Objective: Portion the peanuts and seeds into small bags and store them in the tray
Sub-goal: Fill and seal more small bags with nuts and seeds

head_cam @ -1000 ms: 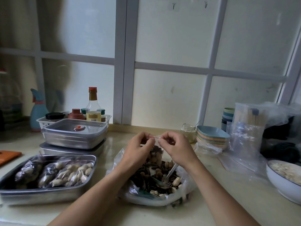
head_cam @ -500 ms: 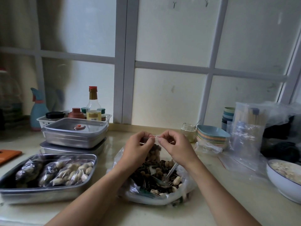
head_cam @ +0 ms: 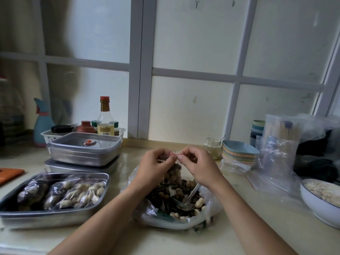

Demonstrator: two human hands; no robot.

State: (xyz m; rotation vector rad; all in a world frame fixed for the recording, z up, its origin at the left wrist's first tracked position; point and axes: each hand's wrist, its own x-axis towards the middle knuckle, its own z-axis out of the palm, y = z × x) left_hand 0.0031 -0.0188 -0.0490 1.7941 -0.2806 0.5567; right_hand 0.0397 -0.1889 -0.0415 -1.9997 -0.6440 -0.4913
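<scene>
Fingers (head_cam: 170,159) of both hands are pinching the top edge of the small bag (head_cam: 173,173), thumb against forefinger on each side, with the other fingers curled loosely behind. The left hand (head_cam: 153,168) and the right hand (head_cam: 200,166) are meeting almost tip to tip at the red seal line, so the pinches are sitting close together near the middle of the strip.

The small bag is hanging upright between the hands, filled with peanuts and seeds, just above the big open bag (head_cam: 206,216) of the mix on the table (head_cam: 248,208). A spoon (head_cam: 191,195) is lying in that mix.

Set against the pictures from a second and half a second ago, very little is changing: the hands are keeping the same place and the same grip, and the small bag is hanging just as full. Only the fingertips seem to be working slightly along the strip. That suggests filling is over for this portion and the closure is being pressed shut; whether it is sealed all the way across cannot be told.

At the left, the tray (head_cam: 55,219) is already holding several filled bags (head_cam: 73,194), unmoved, and this one likely goes beside them next.
</scene>
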